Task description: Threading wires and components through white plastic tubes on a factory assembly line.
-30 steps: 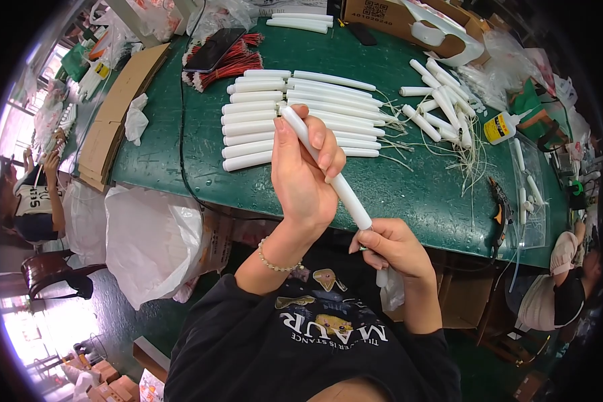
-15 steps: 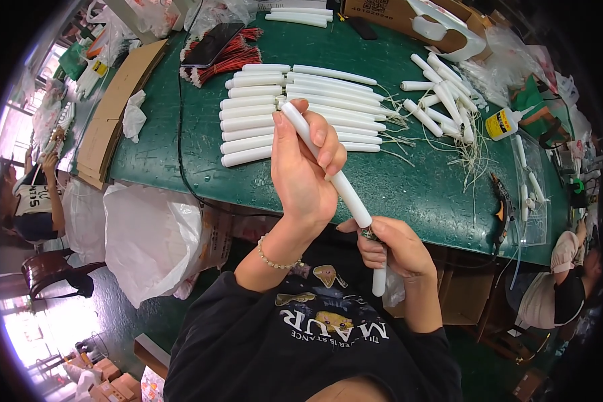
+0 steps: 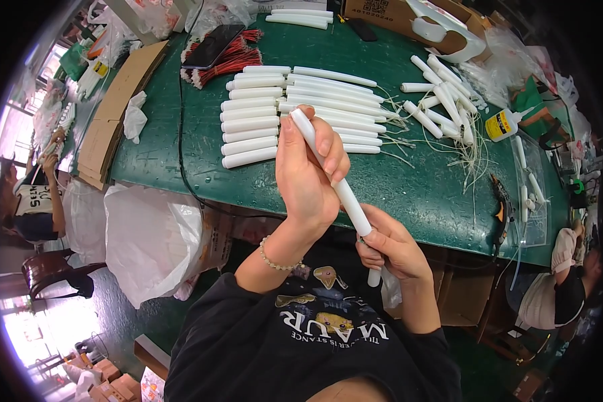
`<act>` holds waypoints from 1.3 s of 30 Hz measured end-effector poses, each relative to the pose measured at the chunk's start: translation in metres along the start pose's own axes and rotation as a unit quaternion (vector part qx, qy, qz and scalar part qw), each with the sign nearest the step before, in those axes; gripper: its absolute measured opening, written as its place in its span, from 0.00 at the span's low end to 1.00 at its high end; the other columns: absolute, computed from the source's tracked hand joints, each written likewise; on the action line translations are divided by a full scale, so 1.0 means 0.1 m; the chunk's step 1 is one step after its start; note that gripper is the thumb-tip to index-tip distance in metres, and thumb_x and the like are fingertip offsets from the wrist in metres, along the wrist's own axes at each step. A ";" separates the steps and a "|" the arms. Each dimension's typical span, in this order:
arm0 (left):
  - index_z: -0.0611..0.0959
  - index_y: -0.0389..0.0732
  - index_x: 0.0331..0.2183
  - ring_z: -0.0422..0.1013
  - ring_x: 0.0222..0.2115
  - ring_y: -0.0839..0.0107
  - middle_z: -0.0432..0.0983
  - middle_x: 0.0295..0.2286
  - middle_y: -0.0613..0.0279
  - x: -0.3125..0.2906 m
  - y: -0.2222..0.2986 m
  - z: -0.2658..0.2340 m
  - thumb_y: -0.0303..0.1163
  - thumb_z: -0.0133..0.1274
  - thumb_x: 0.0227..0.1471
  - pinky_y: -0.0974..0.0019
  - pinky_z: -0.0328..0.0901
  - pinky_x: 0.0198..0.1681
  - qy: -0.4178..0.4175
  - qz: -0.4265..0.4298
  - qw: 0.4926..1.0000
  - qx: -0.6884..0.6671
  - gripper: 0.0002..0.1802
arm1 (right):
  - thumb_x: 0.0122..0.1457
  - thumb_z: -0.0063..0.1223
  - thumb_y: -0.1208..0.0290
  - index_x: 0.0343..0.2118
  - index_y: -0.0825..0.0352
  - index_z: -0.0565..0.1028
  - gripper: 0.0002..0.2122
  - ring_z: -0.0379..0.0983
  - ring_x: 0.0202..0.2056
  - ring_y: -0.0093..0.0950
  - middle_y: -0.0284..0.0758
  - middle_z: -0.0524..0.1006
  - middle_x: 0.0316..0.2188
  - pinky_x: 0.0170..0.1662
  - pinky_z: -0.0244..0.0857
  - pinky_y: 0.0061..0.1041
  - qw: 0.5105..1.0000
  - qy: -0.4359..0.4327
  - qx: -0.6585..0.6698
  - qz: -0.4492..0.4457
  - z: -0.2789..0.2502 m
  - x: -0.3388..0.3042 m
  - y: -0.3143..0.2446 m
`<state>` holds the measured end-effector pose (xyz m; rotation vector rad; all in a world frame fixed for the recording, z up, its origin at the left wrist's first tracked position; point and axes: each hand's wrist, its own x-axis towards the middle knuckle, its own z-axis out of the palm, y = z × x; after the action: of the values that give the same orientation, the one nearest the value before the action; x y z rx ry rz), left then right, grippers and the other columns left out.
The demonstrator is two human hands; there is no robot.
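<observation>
My left hand [image 3: 308, 174] is closed around a long white plastic tube [image 3: 350, 204], which slants down to the right. Fingers of my right hand [image 3: 402, 246] grip a thinner white tube piece [image 3: 374, 277] right at the lower end of the long one. Its tip pokes out below my fingers, which cover the joint between the two. Beyond my left hand, rows of short white tubes [image 3: 250, 126] and longer white tubes [image 3: 335, 94] with thin wires [image 3: 396, 141] lie side by side on the green table [image 3: 248, 187].
A loose pile of wired white tubes [image 3: 449, 84] lies at the right, near a yellow-labelled bottle [image 3: 501, 125] and orange-black pliers [image 3: 498, 208]. A phone [image 3: 213, 45] rests on red wires [image 3: 231, 63]. A black cable [image 3: 180, 134] crosses the table. Co-workers sit at both sides.
My right hand has slid up against the long tube's lower end. The small green circuit board seen there before is now mostly covered, and less of the thin piece shows below.
</observation>
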<state>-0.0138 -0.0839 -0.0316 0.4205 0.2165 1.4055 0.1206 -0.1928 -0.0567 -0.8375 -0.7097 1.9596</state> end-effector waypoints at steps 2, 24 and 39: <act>0.65 0.42 0.41 0.55 0.15 0.82 0.60 0.21 0.68 0.00 0.00 -0.01 0.48 0.32 0.63 0.77 0.52 0.15 -0.016 0.007 1.000 -0.009 0.19 | 0.58 0.49 0.66 0.58 0.72 0.53 0.29 0.51 0.15 0.14 0.24 0.59 0.18 0.17 0.46 0.14 1.000 -0.007 0.004 0.004 -0.01 0.00 -0.01; 0.74 0.34 0.37 0.72 0.25 0.72 0.73 0.27 0.61 0.22 0.28 -0.13 0.32 0.46 0.57 0.70 0.69 0.29 0.016 0.078 0.965 0.250 0.11 | 0.60 0.44 0.71 0.59 0.70 0.54 0.25 0.54 0.17 0.13 0.25 0.61 0.17 0.20 0.49 0.12 0.997 0.043 -0.064 -0.024 0.00 -0.06 -0.11; 0.70 0.40 0.39 0.66 0.24 0.75 0.67 0.24 0.67 0.29 0.16 -0.24 0.35 0.41 0.61 0.68 0.64 0.29 0.090 0.080 0.982 0.143 0.09 | 0.57 0.45 0.80 0.59 0.69 0.54 0.26 0.64 0.25 0.19 0.32 0.68 0.22 0.32 0.59 0.19 0.891 0.189 -0.368 -0.186 0.17 -0.06 -0.01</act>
<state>-0.0325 -0.0500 -0.0441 0.5570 0.5465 1.5787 0.1103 -0.2005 -0.0442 -1.3627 -1.2895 1.1114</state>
